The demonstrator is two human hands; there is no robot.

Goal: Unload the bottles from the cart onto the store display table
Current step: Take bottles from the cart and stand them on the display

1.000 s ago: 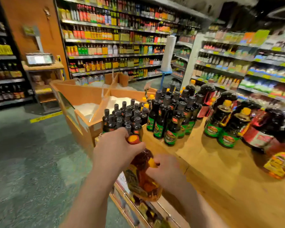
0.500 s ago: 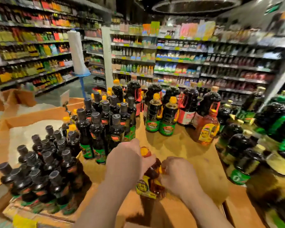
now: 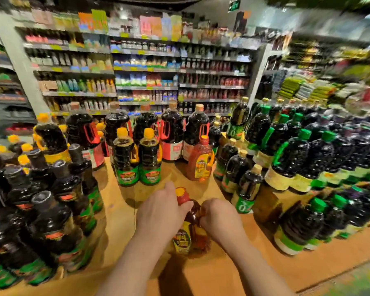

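Both hands hold one amber bottle (image 3: 189, 231) with a red and yellow cap and a yellow label, upright over the wooden display table (image 3: 120, 227). My left hand (image 3: 162, 208) wraps its neck just under the cap. My right hand (image 3: 220, 216) grips its handle side. Whether its base touches the table is hidden by shadow. A matching amber bottle (image 3: 200, 161) stands farther back on the table. The cart is out of view.
Dark bottles with black caps (image 3: 41, 206) crowd the left, green-capped ones (image 3: 303, 159) the right, yellow-capped green-label pairs (image 3: 137, 159) and big red-handled jugs (image 3: 173, 133) the back. Stocked store shelves (image 3: 147, 77) rise behind.
The view swung right from the aisle to face the table. Both hands carried the amber bottle from beyond the table's edge in over its top, lower and more upright.
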